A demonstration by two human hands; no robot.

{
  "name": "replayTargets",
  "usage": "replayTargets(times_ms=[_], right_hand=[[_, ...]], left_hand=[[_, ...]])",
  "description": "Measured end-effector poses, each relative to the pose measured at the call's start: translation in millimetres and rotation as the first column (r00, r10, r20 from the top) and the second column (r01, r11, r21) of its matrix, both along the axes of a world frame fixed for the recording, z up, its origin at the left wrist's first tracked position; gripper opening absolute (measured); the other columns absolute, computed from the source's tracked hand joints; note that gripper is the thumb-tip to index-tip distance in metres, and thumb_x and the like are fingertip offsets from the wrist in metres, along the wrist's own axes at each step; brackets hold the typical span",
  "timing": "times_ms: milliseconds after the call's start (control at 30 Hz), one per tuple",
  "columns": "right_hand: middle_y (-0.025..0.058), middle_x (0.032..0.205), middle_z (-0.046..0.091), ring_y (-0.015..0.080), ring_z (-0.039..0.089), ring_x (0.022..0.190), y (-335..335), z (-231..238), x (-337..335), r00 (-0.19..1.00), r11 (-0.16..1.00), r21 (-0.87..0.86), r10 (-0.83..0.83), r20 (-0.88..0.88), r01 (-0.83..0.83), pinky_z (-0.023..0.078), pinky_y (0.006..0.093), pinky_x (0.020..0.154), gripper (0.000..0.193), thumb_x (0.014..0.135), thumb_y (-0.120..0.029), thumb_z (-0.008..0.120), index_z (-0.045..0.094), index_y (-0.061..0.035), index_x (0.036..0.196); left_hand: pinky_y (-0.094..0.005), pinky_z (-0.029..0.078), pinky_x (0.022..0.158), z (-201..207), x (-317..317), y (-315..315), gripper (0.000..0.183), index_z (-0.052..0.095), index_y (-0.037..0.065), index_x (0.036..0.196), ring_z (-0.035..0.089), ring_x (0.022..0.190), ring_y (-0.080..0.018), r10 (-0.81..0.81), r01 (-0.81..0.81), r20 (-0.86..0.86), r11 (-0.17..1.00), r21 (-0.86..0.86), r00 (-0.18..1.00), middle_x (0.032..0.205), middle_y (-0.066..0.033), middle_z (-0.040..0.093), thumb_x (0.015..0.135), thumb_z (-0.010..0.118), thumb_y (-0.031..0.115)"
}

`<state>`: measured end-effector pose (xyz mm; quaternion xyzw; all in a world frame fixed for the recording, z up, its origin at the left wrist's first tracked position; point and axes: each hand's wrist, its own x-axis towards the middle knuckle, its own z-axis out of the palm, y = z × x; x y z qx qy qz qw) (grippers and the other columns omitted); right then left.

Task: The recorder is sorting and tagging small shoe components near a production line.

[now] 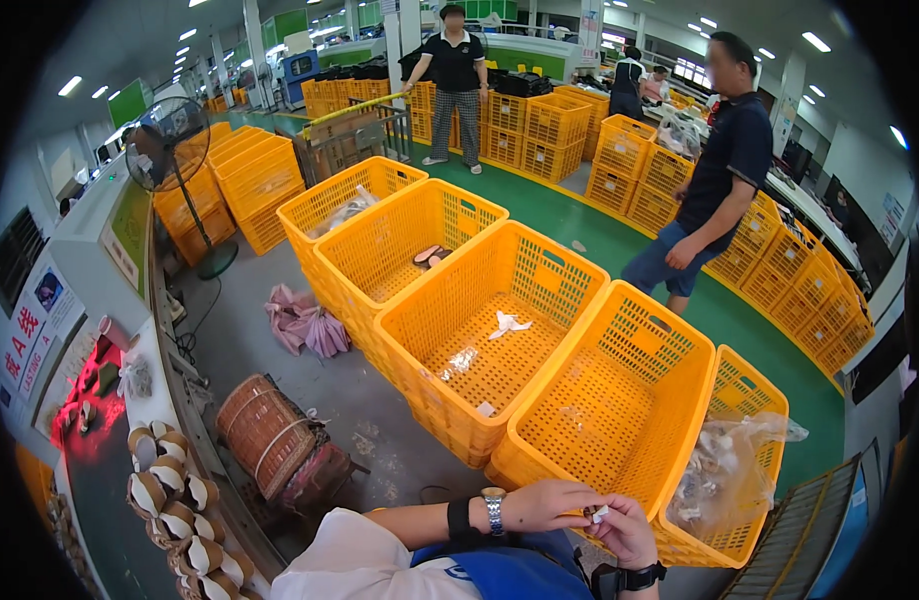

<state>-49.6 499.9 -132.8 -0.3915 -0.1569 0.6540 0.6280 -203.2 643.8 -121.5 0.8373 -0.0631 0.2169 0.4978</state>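
Both my hands meet low in the view, just over the near rim of a yellow plastic crate (620, 400). My left hand (552, 503), with a silver watch and a black band on its arm, has its fingers closed around a small white and dark piece (600, 514). From the other side my right hand (628, 535), wearing a black watch, pinches the same piece. Fingers cover most of it, so its kind is unclear. Beside my right hand, a crate (748, 380) holds a clear plastic bag (730, 465) of pale bits.
Another crate (460, 290) contains a white scrap (508, 323). Left are a wicker stool (265, 435), a pink cloth bundle (308, 322), a standing fan (185, 190) and a bench with shoe parts (180, 500). One person (715, 180) is beyond the crates; another (455, 85) stands by a cart.
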Motion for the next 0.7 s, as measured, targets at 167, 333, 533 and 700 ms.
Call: replayTargets(times_ms=[167, 333, 533, 700], right_hand=[[0.0124, 0.080, 0.060, 0.0191, 0.059, 0.070, -2, 4, -7, 0.999, 0.999, 0.035, 0.013, -0.046, -0.012, 0.050, 0.0293, 0.066, 0.018, 0.085, -0.007, 0.054, 0.054, 0.0052, 0.098], [0.0114, 0.079, 0.059, 0.0184, 0.057, 0.069, -10, 5, -14, 0.991, 0.999, 0.049, 0.001, -0.134, 0.005, 0.047, 0.0296, 0.066, 0.015, 0.086, -0.008, 0.054, 0.054, 0.0046, 0.094], [0.0102, 0.078, 0.059, 0.0143, 0.055, 0.063, -17, 17, -25, 0.999, 1.000, 0.009, -0.006, -0.051, 0.006, 0.046, 0.0250, 0.060, 0.014, 0.088, -0.012, 0.051, 0.053, 0.0013, 0.091], [0.0085, 0.075, 0.061, 0.0104, 0.056, 0.061, 13, 53, -28, 0.928, 0.996, -0.034, -0.062, 0.367, 0.080, 0.046, 0.0201, 0.055, 0.016, 0.090, -0.017, 0.049, 0.050, -0.0032, 0.097]], left_hand=[[-0.0300, 0.049, 0.072, 0, -4, 0, 0.045, 0.049, 0.007, 0.122, 0.059, 0.084, -0.0238, 0.014, -0.019, 0.069, 0.997, 0.075, 0.997, 0.098, -0.0089, 0.059, 0.081, 0.062, 0.019], [-0.0298, 0.048, 0.063, 4, -9, -6, 0.036, 0.055, 0.007, 0.108, 0.059, 0.073, -0.0223, 0.149, -0.210, 0.218, 0.934, 0.288, 0.965, 0.088, -0.0050, 0.061, 0.077, 0.065, 0.023], [-0.0314, 0.046, 0.055, -1, -6, -7, 0.020, 0.059, 0.010, 0.087, 0.058, 0.066, -0.0227, 0.145, -0.189, 0.145, 0.913, 0.362, 0.979, 0.076, -0.0048, 0.060, 0.077, 0.063, 0.028], [-0.0305, 0.049, 0.056, 11, -3, -8, 0.010, 0.062, 0.006, 0.081, 0.062, 0.063, -0.0249, 0.343, -0.344, -0.020, 0.939, -0.024, 0.939, 0.070, -0.0107, 0.062, 0.077, 0.063, 0.015]])
